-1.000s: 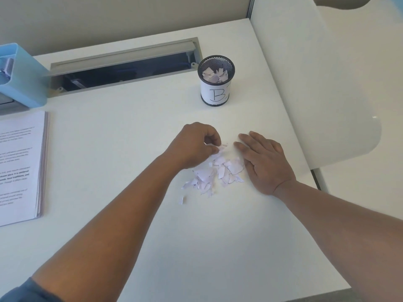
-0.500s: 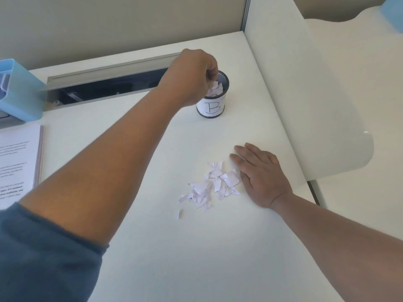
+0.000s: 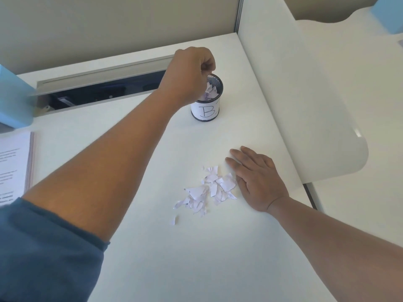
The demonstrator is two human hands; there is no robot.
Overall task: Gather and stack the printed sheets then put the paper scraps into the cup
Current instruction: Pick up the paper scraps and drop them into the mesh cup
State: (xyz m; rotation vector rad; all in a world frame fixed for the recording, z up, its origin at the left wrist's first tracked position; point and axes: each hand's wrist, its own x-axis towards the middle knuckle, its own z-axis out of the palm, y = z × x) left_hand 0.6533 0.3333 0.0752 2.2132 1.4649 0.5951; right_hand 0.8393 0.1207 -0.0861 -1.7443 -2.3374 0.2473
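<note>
- The stack of printed sheets [image 3: 13, 166] lies squared at the far left edge of the frame, partly cut off. By the look of it, the gathering half of the task is done.
- A blue box [image 3: 13, 97] sits at the upper left, beside a long open slot in the bench [image 3: 152, 258]. Neither has a part in the job.
- The left hand [image 3: 192, 73] was down on the scrap pile a second ago. It now hangs over the cup [image 3: 206, 103], in the upper middle of the frame.
- Half a second ago it was already above the cup's rim, and it has barely shifted since.
- Its grip is curled, with the fingertips bunched and pointing down into the cup's mouth. I cannot tell whether any scraps are still pinched there or have already dropped, because the fingers hide their own tips.
- The cup stands upright, marked with a "B", and torn paper shows inside it. Earlier handfuls have clearly gone in.
- The loose paper scraps [image 3: 209, 188] lie on the bench at lower centre, well apart from the cup. One stray bit [image 3: 175, 220] sits just below and to the left of the pile.
- The pile looks smaller than it did a second ago, so one more pinch has been taken away.
- The right hand [image 3: 257, 182] lies flat with its fingers straight, holding nothing. Its edge touches the right side of the pile as a fence, and it has stayed there throughout.
- I judge that several more trips are needed.
</note>
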